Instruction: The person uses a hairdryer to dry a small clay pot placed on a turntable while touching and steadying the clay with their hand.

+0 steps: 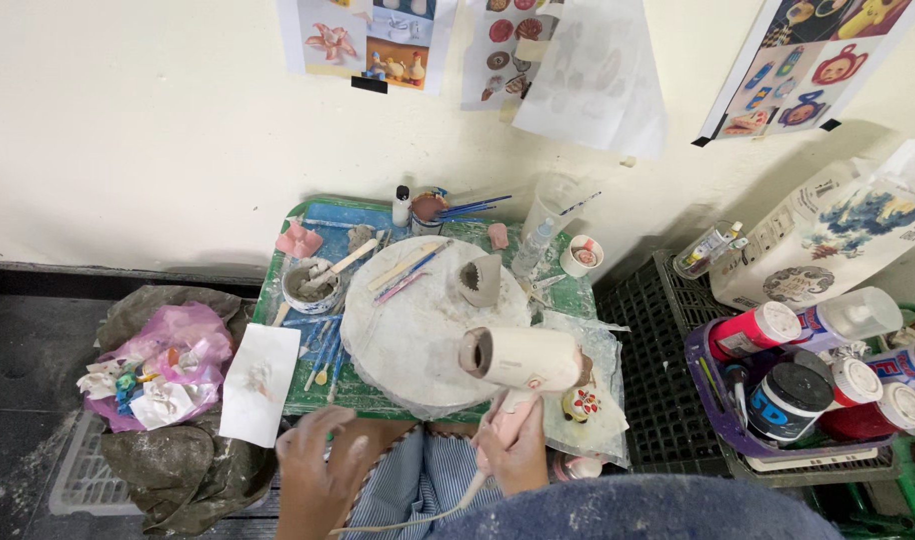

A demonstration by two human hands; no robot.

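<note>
My right hand (516, 450) grips the handle of a pale pink hair dryer (523, 360), its nozzle turned left and up over a round white turntable board (418, 335). A small grey clay piece (481, 280) stands upright on the board's far right, apart from the dryer. Several modelling sticks (406, 270) lie on the board's far edge. My left hand (318, 460) rests with fingers apart at the near edge of the green table (308, 390), beside a white sheet of paper (259, 382); it holds nothing.
A small bowl of grey slip (311, 285) with tools sits left of the board. A cup (582, 255), water bottle (534, 248) and brushes stand at the back. A bin bag with scraps (163, 370) lies left; paint bottles in a purple basket (818, 380) crowd the right.
</note>
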